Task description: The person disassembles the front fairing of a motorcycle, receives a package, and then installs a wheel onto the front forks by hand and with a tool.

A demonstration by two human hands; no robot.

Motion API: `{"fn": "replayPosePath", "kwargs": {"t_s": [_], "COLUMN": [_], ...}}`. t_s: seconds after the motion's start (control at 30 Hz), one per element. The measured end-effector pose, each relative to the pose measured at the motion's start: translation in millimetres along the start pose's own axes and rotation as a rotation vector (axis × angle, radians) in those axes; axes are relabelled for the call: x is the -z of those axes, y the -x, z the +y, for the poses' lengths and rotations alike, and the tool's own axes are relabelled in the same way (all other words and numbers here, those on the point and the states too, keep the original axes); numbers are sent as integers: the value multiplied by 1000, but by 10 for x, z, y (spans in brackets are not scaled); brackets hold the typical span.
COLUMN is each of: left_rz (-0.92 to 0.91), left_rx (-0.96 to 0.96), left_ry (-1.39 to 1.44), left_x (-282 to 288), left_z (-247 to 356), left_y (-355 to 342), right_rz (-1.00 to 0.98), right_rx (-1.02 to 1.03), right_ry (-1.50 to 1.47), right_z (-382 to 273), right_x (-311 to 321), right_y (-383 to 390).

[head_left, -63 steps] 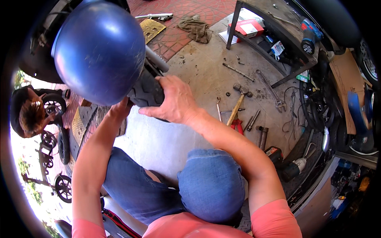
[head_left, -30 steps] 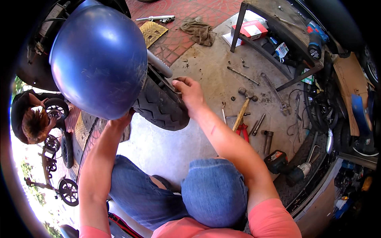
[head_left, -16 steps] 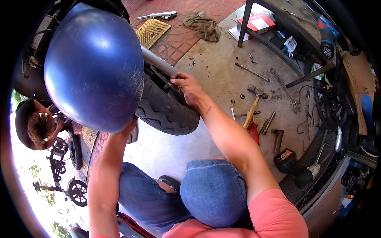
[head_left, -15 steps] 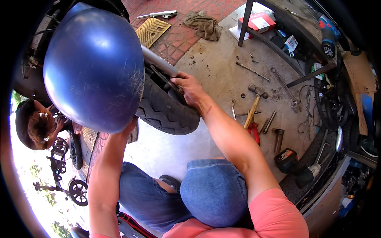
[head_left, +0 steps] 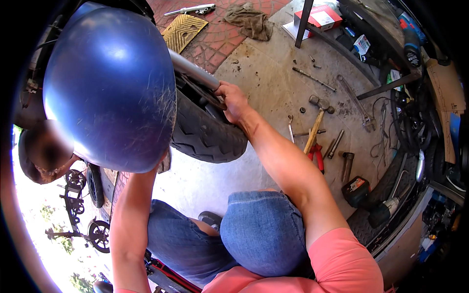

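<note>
A large, glossy blue rounded shell (head_left: 112, 93) with scratches fills the upper left. Beside it stands a wheel with a treaded black tire (head_left: 207, 134), and a silver fork leg (head_left: 193, 68) runs along the tire. My right hand (head_left: 233, 101) is closed around the lower end of the fork leg, its wrist against the tire. My left hand (head_left: 162, 160) reaches up under the shell's near edge, beside the tire. Its fingers are hidden behind the shell, so its grip does not show.
On the floor to the right lie a hammer (head_left: 316, 122), a wrench (head_left: 359, 105), red-handled pliers (head_left: 317, 157), sockets and a battery pack (head_left: 355, 191). A metal-framed bench (head_left: 342, 51) stands beyond. Another person (head_left: 46, 151) crouches at far left; a rag (head_left: 249, 22) lies at the back.
The blue shell sits slightly further left and lower in view. The person at left has raised their head. My right hand keeps its hold on the fork leg.
</note>
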State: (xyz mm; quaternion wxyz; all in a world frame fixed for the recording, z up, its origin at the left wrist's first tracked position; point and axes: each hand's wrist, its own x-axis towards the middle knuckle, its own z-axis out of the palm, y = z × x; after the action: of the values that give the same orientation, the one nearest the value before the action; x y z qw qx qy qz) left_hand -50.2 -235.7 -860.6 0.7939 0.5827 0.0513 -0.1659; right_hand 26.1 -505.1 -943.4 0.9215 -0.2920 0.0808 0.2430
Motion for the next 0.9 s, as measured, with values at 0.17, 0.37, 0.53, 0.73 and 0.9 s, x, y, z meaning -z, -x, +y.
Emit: {"fn": "replayPosePath", "kwargs": {"t_s": [0.17,0.37,0.53,0.73,0.9], "left_rz": [5,2,3,8,5], "left_rx": [-11,-16,-19,-41,-39], "left_ry": [-22,-16,-22,-29,-35], "left_x": [20,69,83,112,59], "left_z": [44,10,37,29,0], "left_y": [73,48,88,142,123], "right_rz": [-113,-105,177,300,409], "right_rx": [5,81,359,499,405], "right_ry": [-35,-69,143,272,344], "right_z": [-107,-107,75,35,-27], "right_x": [-188,-329,-390,-405,-394], "right_y": [105,182,30,-90,-202]}}
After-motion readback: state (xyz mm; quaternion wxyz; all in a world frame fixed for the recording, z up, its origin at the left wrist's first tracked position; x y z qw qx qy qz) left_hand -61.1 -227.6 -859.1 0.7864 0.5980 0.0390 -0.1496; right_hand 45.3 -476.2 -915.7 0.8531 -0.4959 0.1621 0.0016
